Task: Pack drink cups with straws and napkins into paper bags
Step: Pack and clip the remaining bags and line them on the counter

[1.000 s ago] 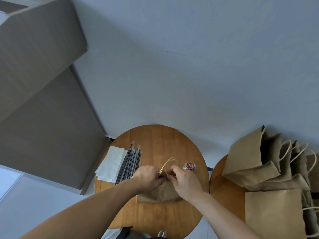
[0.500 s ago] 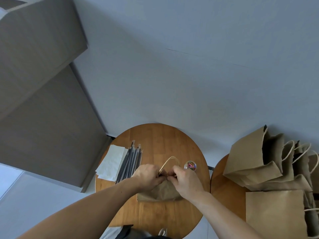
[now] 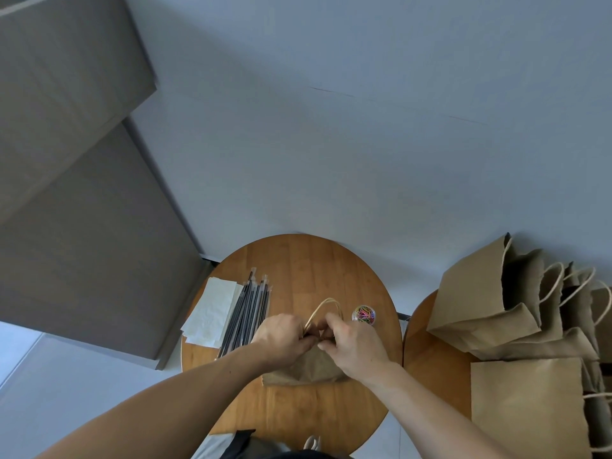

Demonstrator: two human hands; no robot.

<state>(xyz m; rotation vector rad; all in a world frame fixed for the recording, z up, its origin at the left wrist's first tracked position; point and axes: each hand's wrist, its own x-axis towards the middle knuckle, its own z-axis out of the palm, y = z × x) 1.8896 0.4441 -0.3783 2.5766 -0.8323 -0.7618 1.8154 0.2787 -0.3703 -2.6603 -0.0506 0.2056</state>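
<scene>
A brown paper bag (image 3: 309,371) stands in the middle of the round wooden table (image 3: 298,263), its twine handles (image 3: 326,304) looping up behind my fingers. My left hand (image 3: 281,337) and my right hand (image 3: 356,344) both pinch the bag's top edge together, fingertips almost touching. What is inside the bag is hidden. Left of the bag lie several black straws (image 3: 248,313) in clear wrappers beside a stack of white napkins (image 3: 212,309). No drink cup is visible.
A small clear tub of coloured paper clips (image 3: 363,314) sits just right of the bag. A second round table (image 3: 430,356) at the right carries several brown paper bags (image 3: 486,299), one lying flat (image 3: 526,405). A grey cabinet (image 3: 82,226) stands at the left.
Both hands stay at the bag's top, with small finger movements there. The bag has not moved; the view has shifted slightly.
</scene>
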